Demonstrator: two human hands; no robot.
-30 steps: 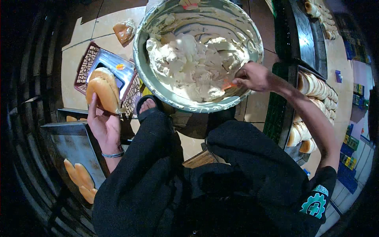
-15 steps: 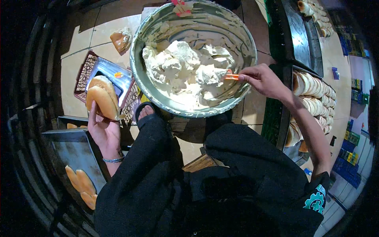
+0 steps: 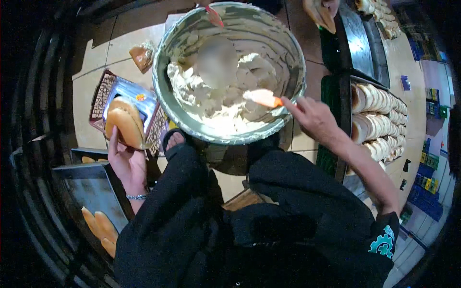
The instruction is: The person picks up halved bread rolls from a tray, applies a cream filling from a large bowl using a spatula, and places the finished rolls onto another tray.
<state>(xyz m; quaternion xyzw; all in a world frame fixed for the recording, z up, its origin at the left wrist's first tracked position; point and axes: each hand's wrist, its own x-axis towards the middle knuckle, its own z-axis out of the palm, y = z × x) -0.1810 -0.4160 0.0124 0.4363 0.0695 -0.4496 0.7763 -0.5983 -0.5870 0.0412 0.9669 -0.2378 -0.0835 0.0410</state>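
My left hand holds a long golden bun from below, left of the big bowl; a split runs along the bun. My right hand grips the handle of an orange spatula over the bowl's right side. Some pale cream coats the spatula's blade. Thick cream lies in the wide metal bowl and smears its walls; a blurred patch hides part of it. Near the far rim a red utensil shows, its holder not clearly visible.
Filled buns stand packed in a dark tray at the right. A patterned basket sits behind my left hand, with a dark tray of buns nearer. Another person's hand holds bread at the top right. Cream-smeared brown scraps lie on the tiles.
My right hand and spatula have shifted slightly nearer; the large cream lump on the blade is now a thin coat. Another person's hand with bread has appeared at the top right.
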